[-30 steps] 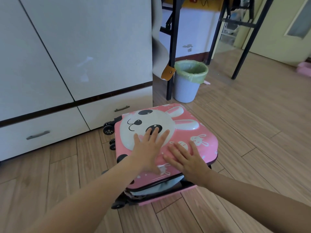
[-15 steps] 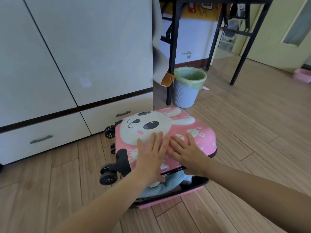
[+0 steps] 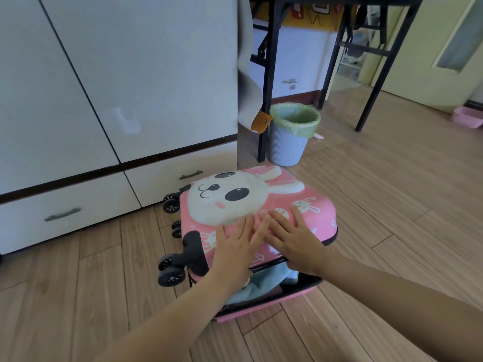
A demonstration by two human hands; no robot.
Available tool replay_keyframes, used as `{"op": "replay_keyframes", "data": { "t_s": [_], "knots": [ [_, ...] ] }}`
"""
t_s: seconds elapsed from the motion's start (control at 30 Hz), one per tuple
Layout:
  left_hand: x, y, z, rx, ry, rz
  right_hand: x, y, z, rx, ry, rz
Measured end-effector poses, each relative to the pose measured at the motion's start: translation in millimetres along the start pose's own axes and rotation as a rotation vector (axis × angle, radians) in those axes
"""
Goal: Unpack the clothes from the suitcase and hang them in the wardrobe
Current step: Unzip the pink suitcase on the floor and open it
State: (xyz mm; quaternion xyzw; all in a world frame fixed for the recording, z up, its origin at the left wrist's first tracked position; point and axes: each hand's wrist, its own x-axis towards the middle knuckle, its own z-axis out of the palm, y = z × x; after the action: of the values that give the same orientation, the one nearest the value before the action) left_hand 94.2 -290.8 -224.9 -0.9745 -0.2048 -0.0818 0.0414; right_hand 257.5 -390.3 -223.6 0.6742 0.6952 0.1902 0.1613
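Ribbed grey-blue waste bin (image 3: pixel 287 146) with green liner, on a wood-plank floor (image 3: pixel 392 205). Just left of the bin: black table leg (image 3: pixel 269 74) and hanging grey cloth (image 3: pixel 245 61) with tan leather tab (image 3: pixel 261 122). Far right of the bin: pink basin (image 3: pixel 467 117) beside a pale door (image 3: pixel 418 61).

We're riding on the person's head here, one wide-angle view tipped forward and steeply down at the wooden floor (image 3: pixel 392 218). Close beneath us, the left hand (image 3: pixel 235 248) and right hand (image 3: pixel 296 244) lie flat on the pink suitcase (image 3: pixel 261 205), low in the middle of frame. The wardrobe (image 3: pixel 143 74) crowds in near on our upper left; the bin (image 3: pixel 287 145) and black table leg (image 3: pixel 268 74) sit farther back, top middle.
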Motion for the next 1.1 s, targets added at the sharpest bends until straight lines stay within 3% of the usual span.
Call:
{"op": "replay_keyframes", "data": {
  "t_s": [0.23,0.43,0.67,0.9,1.0,1.1],
  "knots": [
    [4.1,-0.2,2.5,0.042,0.08,0.01,-4.8,-2.9,13.3,-0.025,0.087,0.029],
    [13.5,-21.8,-0.6,0.002,0.324,0.075,-4.1,-5.2,15.1,-0.044,0.156,0.008],
    [20.5,-37.7,-0.6,0.007,0.411,0.069,-10.3,-12.1,18.7,-0.011,0.204,0.01],
    [14.6,-50.5,7.1,-0.043,0.191,-0.159,-22.5,-30.7,41.6,0.007,0.322,0.062],
    [12.6,-53.0,15.1,-0.084,0.025,-0.197,-28.2,-41.4,58.8,0.003,0.422,0.091],
    [9.5,-49.2,22.6,-0.11,-0.041,-0.193,-33.5,-45.3,69.4,-0.04,0.44,0.074]
  ]
}}
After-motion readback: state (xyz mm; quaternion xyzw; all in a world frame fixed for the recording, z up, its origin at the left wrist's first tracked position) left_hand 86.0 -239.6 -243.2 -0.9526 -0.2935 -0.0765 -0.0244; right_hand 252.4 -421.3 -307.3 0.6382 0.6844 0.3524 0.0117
